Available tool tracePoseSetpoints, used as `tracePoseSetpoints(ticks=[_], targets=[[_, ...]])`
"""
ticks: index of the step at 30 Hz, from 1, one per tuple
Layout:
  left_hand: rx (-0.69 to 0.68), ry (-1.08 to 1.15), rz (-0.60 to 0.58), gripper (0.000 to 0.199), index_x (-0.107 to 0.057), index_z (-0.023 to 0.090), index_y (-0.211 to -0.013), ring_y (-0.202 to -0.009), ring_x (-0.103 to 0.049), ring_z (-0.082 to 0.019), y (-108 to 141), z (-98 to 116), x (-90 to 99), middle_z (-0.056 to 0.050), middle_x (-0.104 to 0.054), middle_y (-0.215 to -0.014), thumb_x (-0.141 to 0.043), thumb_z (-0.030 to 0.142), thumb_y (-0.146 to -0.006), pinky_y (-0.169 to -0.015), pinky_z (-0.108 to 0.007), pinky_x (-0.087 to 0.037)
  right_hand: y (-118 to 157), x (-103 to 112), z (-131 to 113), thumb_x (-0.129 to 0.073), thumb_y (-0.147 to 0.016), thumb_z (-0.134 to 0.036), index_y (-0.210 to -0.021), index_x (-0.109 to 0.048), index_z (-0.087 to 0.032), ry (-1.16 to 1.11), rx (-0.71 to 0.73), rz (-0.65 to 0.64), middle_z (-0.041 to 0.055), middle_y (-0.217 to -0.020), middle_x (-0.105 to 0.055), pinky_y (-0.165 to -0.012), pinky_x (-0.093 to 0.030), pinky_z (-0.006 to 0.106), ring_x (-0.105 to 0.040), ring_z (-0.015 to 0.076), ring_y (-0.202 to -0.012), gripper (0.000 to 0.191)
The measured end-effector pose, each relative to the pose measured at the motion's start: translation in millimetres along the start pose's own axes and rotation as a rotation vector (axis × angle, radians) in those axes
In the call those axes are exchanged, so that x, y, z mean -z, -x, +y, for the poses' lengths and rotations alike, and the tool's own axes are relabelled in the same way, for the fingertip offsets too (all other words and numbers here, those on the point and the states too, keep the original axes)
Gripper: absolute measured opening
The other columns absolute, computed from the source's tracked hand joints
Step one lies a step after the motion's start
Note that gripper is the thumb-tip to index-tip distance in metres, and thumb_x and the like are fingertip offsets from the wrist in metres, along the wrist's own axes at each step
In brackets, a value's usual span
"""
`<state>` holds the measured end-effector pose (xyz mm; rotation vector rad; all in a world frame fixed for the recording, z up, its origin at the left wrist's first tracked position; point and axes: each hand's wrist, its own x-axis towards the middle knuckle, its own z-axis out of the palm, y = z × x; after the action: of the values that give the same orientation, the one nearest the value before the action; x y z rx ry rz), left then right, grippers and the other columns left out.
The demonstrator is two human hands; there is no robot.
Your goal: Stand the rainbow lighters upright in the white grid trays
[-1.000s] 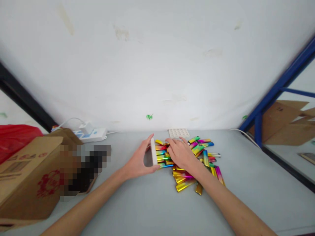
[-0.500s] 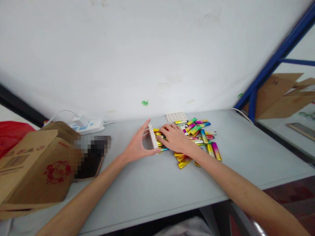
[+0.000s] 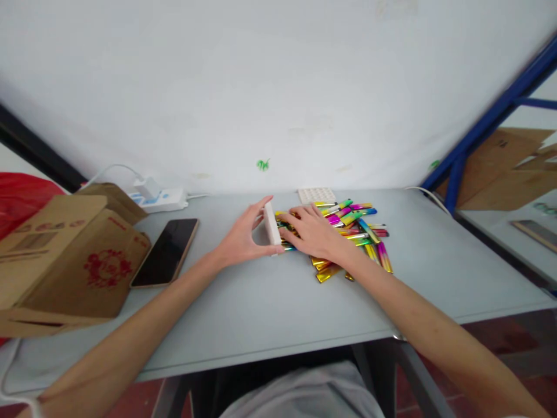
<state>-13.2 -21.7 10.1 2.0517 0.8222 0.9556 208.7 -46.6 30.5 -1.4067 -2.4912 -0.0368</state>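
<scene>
My left hand [image 3: 246, 235] grips a white tray [image 3: 272, 223] by its edges, thumb at the near end and fingers at the far end. The tray stands on its side. Against its right face lie shiny metallic lighter-like pieces, partly covered by my right hand [image 3: 311, 232]. The fingers of that hand are bent over these pieces; what its fingertips hold, if anything, is hidden. A loose pile of multicoloured shiny pieces [image 3: 368, 229] spreads to the right of my right hand and under its wrist. Behind the pile lies a second white tray with a grid of holes [image 3: 316, 195].
At the left are a cardboard box [image 3: 78, 267], a black phone [image 3: 167, 252], a white power strip [image 3: 163, 200] and a red bag [image 3: 26, 197]. A blue metal frame [image 3: 491, 128] and another cardboard box [image 3: 505, 168] stand at the right.
The view has shifted, so the table appears higher and more of its front edge shows. Both hands keep nearly the same pose at the white tray and the pieces.
</scene>
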Motion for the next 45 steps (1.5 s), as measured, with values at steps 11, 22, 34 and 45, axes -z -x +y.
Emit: tracePoseSetpoints(ticks=[11, 22, 34, 45], targets=[[0.022, -0.036, -0.101, 0.103, -0.032, 0.030, -0.158, -0.145, -0.043, -0.036, -1.3, 5.5, 20.8, -0.013, -0.038, -0.159, -0.087, 0.038, -0.072, -0.119, -0.055, -0.042, 0.2, -15.7, -1.6, -0.036, -0.108, -0.046, -0.126, -0.066, -0.021, 0.074, 0.059, 0.059, 0.0149, -0.139, -0.058, -0.112, -0.029, 0.051, -0.051, 0.0299, -0.126, 0.043], [0.062, -0.086, -0.119, 0.090, -0.041, 0.035, -0.153, -0.145, -0.044, -0.032, -2.4, 4.1, 45.3, -0.007, -0.042, -0.158, -0.085, 0.042, -0.075, -0.119, -0.053, -0.042, -0.4, -8.5, 4.8, -0.040, -0.107, -0.045, -0.134, -0.060, -0.022, -0.011, 0.129, 0.130, 0.0128, -0.144, -0.057, -0.116, -0.029, 0.054, -0.048, 0.0301, -0.134, 0.040], [0.088, -0.132, -0.126, 0.078, -0.050, 0.035, -0.145, -0.143, -0.044, -0.034, -2.8, 3.7, 40.1, -0.008, -0.045, -0.149, -0.082, 0.049, -0.075, -0.113, -0.055, -0.048, -7.6, -20.4, 1.8, -0.062, -0.099, -0.030, -0.110, -0.066, -0.015, -0.043, 0.190, 0.074, 0.0134, -0.111, -0.069, -0.099, -0.049, 0.042, -0.065, 0.0273, -0.109, 0.020], [0.071, -0.076, -0.060, 0.077, -0.053, 0.034, -0.142, -0.150, -0.034, -0.035, -0.4, 10.6, 20.4, -0.009, -0.040, -0.153, -0.085, 0.046, -0.073, -0.114, -0.054, -0.047, -3.3, -22.0, -3.5, -0.063, -0.099, -0.035, -0.122, -0.069, -0.016, -0.094, 0.241, 0.112, 0.0130, -0.120, -0.066, -0.107, -0.044, 0.045, -0.057, 0.0282, -0.117, 0.031]])
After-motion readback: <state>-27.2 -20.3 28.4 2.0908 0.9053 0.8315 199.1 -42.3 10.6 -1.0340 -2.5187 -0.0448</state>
